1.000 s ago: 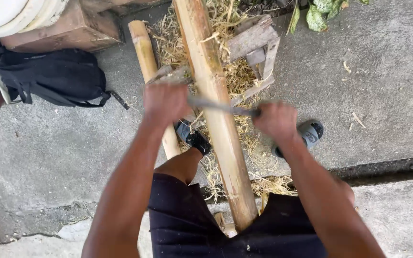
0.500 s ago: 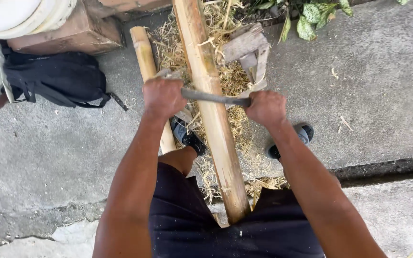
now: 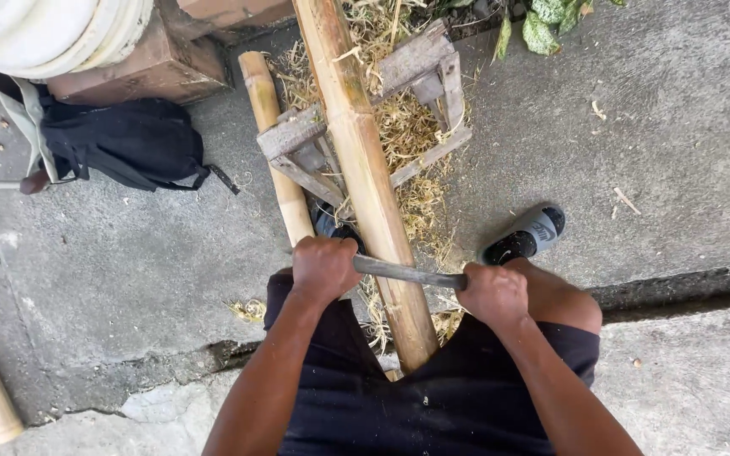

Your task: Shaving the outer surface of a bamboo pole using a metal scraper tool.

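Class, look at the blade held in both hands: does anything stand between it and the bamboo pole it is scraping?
Nothing visible does. The blade lies directly across the bamboo pole, with the left hand and right hand gripping its two ends on either side of the pole.

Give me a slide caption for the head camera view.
Both hands, left hand and right hand, grip a blade across a bamboo pole.

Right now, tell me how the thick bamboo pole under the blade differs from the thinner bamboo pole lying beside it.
The thick tan bamboo pole rests across the grey wooden stand, while the thinner pale bamboo pole lies on the concrete floor. The thick pole has the metal blade laid across it, gripped by the left hand and right hand; the thinner pole is untouched. Both run roughly parallel, away from the person.
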